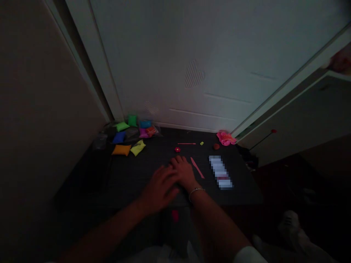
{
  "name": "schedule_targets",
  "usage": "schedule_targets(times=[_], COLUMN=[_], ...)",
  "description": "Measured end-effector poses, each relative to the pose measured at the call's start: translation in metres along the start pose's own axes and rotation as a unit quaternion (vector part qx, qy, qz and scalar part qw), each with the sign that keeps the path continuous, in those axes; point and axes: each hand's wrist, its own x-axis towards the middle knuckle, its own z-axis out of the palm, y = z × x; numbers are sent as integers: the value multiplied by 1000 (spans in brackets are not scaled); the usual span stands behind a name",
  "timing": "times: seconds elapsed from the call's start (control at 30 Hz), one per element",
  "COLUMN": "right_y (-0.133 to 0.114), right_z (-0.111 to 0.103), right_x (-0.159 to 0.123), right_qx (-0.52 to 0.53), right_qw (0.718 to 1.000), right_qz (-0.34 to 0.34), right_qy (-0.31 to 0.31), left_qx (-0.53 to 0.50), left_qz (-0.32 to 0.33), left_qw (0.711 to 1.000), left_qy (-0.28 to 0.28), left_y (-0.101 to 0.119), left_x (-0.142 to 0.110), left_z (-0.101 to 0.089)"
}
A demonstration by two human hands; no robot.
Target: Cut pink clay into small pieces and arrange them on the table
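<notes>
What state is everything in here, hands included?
Right hand: palm down, underside hidden
Left hand: fingers spread, overlapping right hand in view
Bracelet: worn on right wrist
Pink knife: lying flat
Pink stick: lying flat
Coloured packets: sealing unclear
Pixelated rectangle: contents unreadable
Pink ornament: ruffled

Both forearms (219, 223) reach forward; the left grip (159, 188) hovers open, fingers (169, 172) spread toward the right grip (184, 171), which is palm down.

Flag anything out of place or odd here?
A small red-pink piece shows below the near edge of the dark table, apparently in the lap. Also, the whitish strip beside the pink modelling knife is pixelated, unreadable.
</notes>
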Motion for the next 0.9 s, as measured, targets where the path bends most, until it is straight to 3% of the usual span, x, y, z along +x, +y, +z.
schedule_targets(times=[0.07,0.13,0.23,0.33,0.4,0.5,0.57,0.6,0.67,0.73,0.8,0.87,0.9], right_y=[0,1,6,13,15,15,14,13,12,10,6,-1,-5], right_z=[3,5,7,5,1,-8,-14,-17,-22,-25,-26,-27,-27], right_x=[1,2,2,1,-2,-8,-15,-18,-25,-32,-38,-43,-45], right_qx=[4,9,59,205,366,606,709,743,785,803,803,782,758], right_qw=[1000,999,996,967,898,718,610,570,518,495,499,529,559], right_qz=[11,24,43,120,204,314,338,338,333,328,320,320,322], right_qy=[5,19,43,96,134,136,106,90,66,53,56,78,101], left_qx=[27,39,111,135,139,155,168,170,159,125,53,-72,-153], left_qz=[114,150,5,-23,-19,-25,-28,-23,4,37,41,-14,-69], left_qw=[983,957,954,954,954,952,947,944,942,945,952,963,964], left_qy=[-143,-244,-278,-266,-264,-264,-272,-281,-295,-301,-297,-259,-206], left_y=[17,22,13,2,-1,-4,-7,-9,-12,-11,-5,5,11], left_x=[-26,-52,-83,-98,-101,-107,-114,-118,-125,-126,-120,-102,-90], left_z=[21,48,83,94,92,87,86,86,86,83,75,63,57])
